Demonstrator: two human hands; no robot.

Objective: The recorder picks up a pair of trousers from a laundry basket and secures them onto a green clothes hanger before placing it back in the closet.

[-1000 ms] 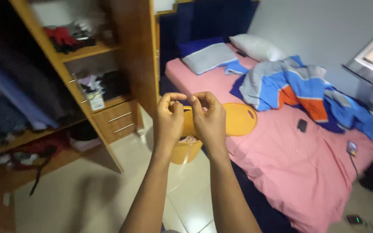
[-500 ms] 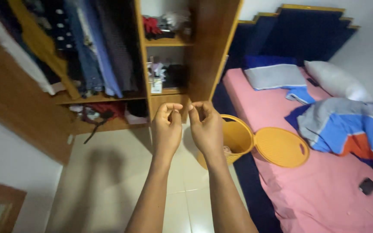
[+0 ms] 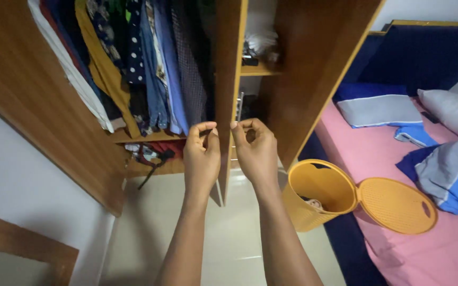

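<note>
My left hand (image 3: 202, 157) and my right hand (image 3: 255, 151) are raised side by side in front of me, fingers curled and thumb pinched to fingertips. Whether anything small sits between the fingers cannot be made out. Behind them stands an open wooden wardrobe (image 3: 303, 69) with hanging clothes (image 3: 149, 69) on the left. A yellow laundry basket (image 3: 316, 193) stands on the floor to the right of my right arm, its round yellow lid (image 3: 396, 206) lying on the bed.
A bed with a pink sheet (image 3: 441, 254) fills the right side, with a grey pillow (image 3: 380, 109), a white pillow (image 3: 454, 112) and a blue-grey blanket (image 3: 451, 172). A wardrobe door panel (image 3: 38, 116) angles in at the left. Pale tiled floor (image 3: 144, 238) lies below.
The view has swung left from the bed towards the wardrobe. Both hands keep the same pinched pose in front of me; basket and lid now sit at the right.
</note>
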